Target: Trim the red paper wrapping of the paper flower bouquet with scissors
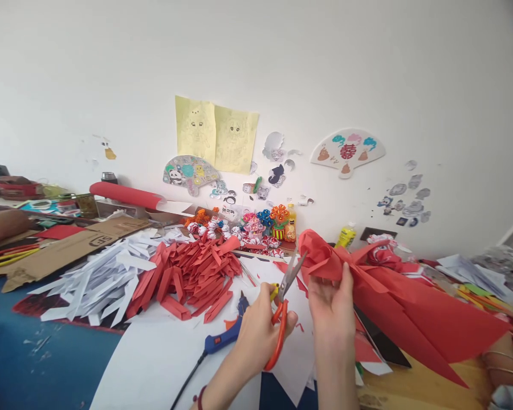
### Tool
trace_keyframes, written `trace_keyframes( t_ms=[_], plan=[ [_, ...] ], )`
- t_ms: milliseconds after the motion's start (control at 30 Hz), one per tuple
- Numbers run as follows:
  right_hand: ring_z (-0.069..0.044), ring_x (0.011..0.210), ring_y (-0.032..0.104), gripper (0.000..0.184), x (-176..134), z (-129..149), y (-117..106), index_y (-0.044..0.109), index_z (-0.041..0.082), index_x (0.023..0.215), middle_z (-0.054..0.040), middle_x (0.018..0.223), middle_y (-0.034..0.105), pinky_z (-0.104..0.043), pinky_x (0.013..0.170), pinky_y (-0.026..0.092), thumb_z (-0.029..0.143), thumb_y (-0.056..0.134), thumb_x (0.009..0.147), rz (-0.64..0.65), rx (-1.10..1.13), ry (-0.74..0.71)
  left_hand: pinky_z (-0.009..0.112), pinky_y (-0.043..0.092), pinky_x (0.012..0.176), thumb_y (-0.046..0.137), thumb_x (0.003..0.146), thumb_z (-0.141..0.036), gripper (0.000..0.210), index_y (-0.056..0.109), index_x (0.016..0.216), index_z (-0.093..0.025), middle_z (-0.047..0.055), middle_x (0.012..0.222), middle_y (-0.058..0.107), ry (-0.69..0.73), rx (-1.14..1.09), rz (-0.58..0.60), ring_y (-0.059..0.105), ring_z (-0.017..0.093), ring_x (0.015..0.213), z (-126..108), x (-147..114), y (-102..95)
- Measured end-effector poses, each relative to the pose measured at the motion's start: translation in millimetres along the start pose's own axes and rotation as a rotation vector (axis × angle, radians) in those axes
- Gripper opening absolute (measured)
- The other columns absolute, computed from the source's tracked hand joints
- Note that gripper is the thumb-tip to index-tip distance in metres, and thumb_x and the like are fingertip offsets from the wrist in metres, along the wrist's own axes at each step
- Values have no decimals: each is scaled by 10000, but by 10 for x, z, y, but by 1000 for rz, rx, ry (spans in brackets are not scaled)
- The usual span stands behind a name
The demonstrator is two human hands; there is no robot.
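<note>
My left hand (256,327) is closed on scissors (281,324) with orange handles. Their metal blades are parted, and the tips reach the left edge of a gathered piece of red paper (393,290). My right hand (333,302), palm turned up, grips this paper from below near its bunched end; the rest fans out to the right. Beside my left hand, a blue glue gun (226,337) with a black cord lies on a white sheet (166,364). Left of it are a heap of folded red paper strips (200,273) and a pile of white strips (98,276).
Flattened cardboard (72,250) and a red paper roll (123,193) lie at the left. Small flower crafts (260,225) and an orange drink bottle (290,224) line the wall. A yellow bottle (346,235) stands behind the red paper. Another person's wrist with bangles (502,364) shows at right.
</note>
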State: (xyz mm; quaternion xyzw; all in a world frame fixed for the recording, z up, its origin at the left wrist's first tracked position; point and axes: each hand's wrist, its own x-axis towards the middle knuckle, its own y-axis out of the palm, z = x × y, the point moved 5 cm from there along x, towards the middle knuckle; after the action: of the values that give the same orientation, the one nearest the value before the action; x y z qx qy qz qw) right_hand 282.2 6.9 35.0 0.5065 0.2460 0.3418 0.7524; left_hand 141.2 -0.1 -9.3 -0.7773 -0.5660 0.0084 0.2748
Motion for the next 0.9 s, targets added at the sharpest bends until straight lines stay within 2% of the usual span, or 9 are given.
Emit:
trace_keyframes(
  t_ms=[167,333,567,900],
  plan=[
    [-106,1107,639,300,-19,-11,-69,663,185,1079,-8,1142,709,-224,978,514,320,693,813,-14,-9,42,252,308,597,565,793,-288,240,391,952,-239,-19,762,565,-78,80,-27,523,166,650,-27,49,65],
    [-102,1126,632,292,-24,-6,-88,652,198,1131,-4,1156,708,-220,968,521,292,643,855,-31,6,56,252,294,617,569,801,-309,225,371,891,-251,-22,775,591,-68,103,-57,559,185,691,-30,84,82],
    [-113,1157,615,346,-28,15,-96,652,212,1147,-1,1208,689,-242,1006,502,314,683,818,3,-35,30,244,244,576,606,783,-301,286,324,804,-255,-54,725,597,-82,173,-68,572,178,648,-38,102,52],
    [-101,1150,618,280,-56,20,-85,681,205,1061,8,1179,702,-207,992,504,312,702,803,4,-23,47,236,260,574,619,779,-295,288,334,789,-255,-72,719,632,-50,139,-70,604,165,634,-31,107,32]
  ],
)
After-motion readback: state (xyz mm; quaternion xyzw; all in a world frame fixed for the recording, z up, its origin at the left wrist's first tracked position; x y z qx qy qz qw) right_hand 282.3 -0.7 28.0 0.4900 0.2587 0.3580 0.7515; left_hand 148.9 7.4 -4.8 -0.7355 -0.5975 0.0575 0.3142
